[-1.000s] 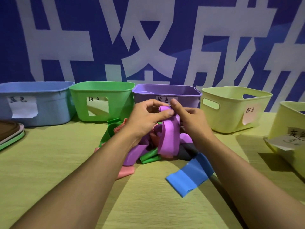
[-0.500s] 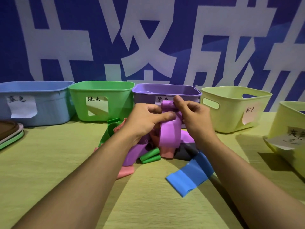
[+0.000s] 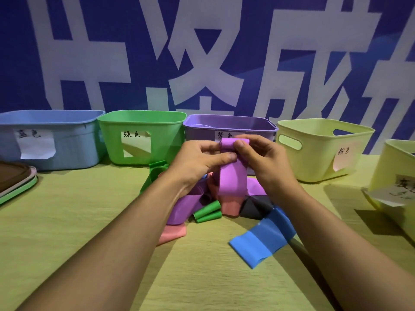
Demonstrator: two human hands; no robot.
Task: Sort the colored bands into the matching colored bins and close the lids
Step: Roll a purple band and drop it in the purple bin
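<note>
A purple band hangs in front of the purple bin, its top end rolled between both hands. My left hand pinches the roll from the left with thumb and fingers. My right hand pinches it from the right. Below lies a pile of bands: another purple band, rolled green bands, pink bands, a dark grey one and a flat blue band. A green band lies behind my left wrist.
Open bins stand in a row at the back: blue bin, green bin, then the purple one, and a pale yellow bin. Another pale yellow bin stands at the right edge. Stacked lids lie at far left.
Both hands have risen slightly toward the purple bin, rolling up the top of the purple band. Its lower end has lifted off the pile.
</note>
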